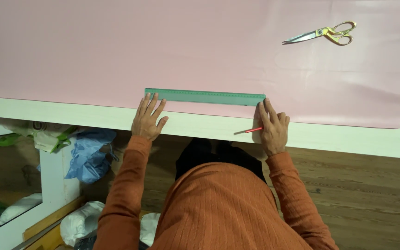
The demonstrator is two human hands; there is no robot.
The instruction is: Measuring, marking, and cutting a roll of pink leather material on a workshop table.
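Note:
A long green ruler [204, 96] lies flat near the front edge of a wide pink sheet of fabric [163, 51] spread over a white table [348, 139]. My left hand [148, 118] rests with fingers spread, its fingertips on the ruler's left end. My right hand [272, 127] presses its fingers at the ruler's right end and holds a red pencil [253, 130] that pokes out to the left under the palm. Both arms wear orange ribbed sleeves.
Gold-handled scissors [322, 34] lie on the fabric at the far right. Under the table at left sit a blue bag [91, 155], white bags [82, 222] and green-and-white packaging [47, 138]. A wooden floor [371, 194] spreads to the right.

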